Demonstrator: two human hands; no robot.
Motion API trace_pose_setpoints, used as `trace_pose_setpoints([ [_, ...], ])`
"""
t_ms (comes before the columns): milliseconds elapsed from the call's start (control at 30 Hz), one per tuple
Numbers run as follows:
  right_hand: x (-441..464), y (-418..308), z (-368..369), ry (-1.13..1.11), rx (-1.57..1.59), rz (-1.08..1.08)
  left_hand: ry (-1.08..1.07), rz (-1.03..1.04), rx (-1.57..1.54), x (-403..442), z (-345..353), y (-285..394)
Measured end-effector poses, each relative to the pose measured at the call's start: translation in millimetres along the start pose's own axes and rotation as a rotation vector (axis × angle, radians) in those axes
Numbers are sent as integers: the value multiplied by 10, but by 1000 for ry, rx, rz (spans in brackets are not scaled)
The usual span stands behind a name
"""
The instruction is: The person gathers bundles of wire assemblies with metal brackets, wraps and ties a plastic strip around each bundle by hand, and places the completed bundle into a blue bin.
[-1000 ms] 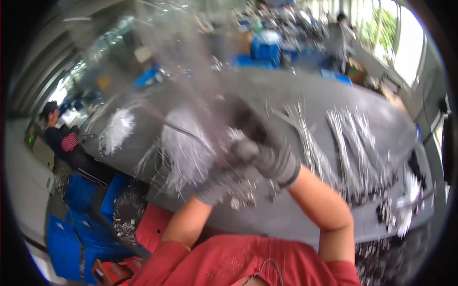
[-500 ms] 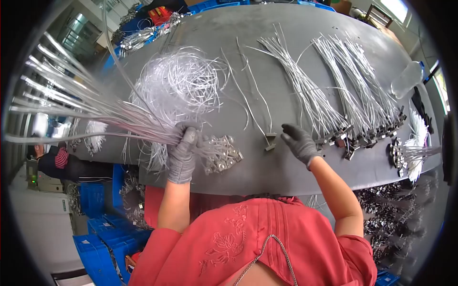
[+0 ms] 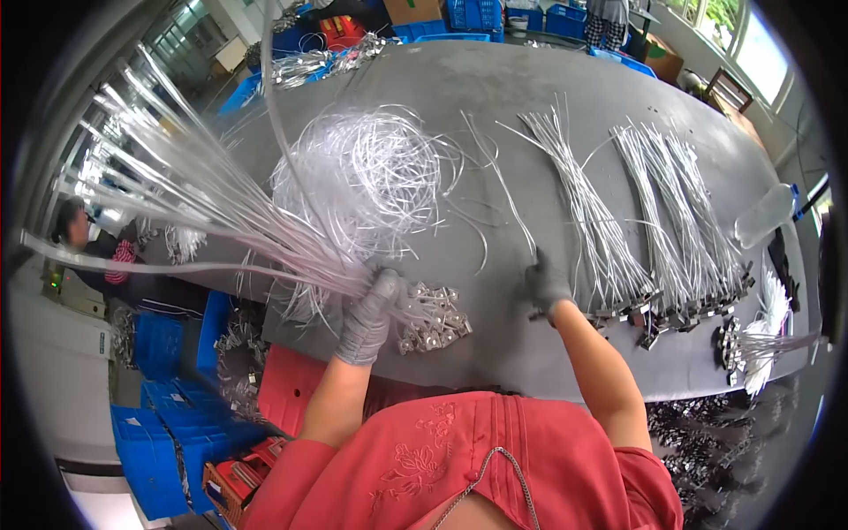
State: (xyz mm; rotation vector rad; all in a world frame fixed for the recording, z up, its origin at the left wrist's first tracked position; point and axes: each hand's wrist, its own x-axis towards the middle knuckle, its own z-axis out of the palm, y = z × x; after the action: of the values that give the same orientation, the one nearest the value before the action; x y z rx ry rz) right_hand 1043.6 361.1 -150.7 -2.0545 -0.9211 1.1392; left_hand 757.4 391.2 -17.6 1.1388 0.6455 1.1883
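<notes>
My left hand [image 3: 371, 318], in a grey glove, is closed round a thick bundle of clear strands [image 3: 265, 230]. The strands fan out to the upper left, and silvery metal ends [image 3: 437, 320] stick out on the other side of the fist. My right hand [image 3: 548, 284], also gloved, is closed at the lower end of a few thin strands [image 3: 503, 181] lying on the table. Right of it lies a bundle of strands [image 3: 587, 208] with dark metal ends. A tangled heap of clear strands [image 3: 367, 172] lies beyond my left hand.
More strand bundles [image 3: 671, 203] and a clear bottle [image 3: 764, 216] lie on the right of the grey table [image 3: 477, 79]. Blue crates [image 3: 146, 459] stand at the lower left. One person [image 3: 75, 225] is at the left edge, another [image 3: 608, 19] at the back.
My hands have come apart. My left hand now holds the bundle out to the left. My right hand, open half a second ago, has closed at the loose strands.
</notes>
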Motion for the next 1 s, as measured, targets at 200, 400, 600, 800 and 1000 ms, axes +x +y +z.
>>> trace_pose_setpoints([
  [200,-1208,200,-434,123,391,-308,-237,-281,-248,462,21,321],
  [400,-1579,403,-443,173,646,-473,-64,-462,-11,1126,152,-455],
  [600,-1558,52,-414,299,613,-832,57,-474,206,1592,241,-693],
  [800,-1540,-93,-233,320,567,-886,-112,-534,705,1830,25,-1124],
  [1000,-1533,-104,-151,326,428,-856,5,195,1088,1704,440,-808],
])
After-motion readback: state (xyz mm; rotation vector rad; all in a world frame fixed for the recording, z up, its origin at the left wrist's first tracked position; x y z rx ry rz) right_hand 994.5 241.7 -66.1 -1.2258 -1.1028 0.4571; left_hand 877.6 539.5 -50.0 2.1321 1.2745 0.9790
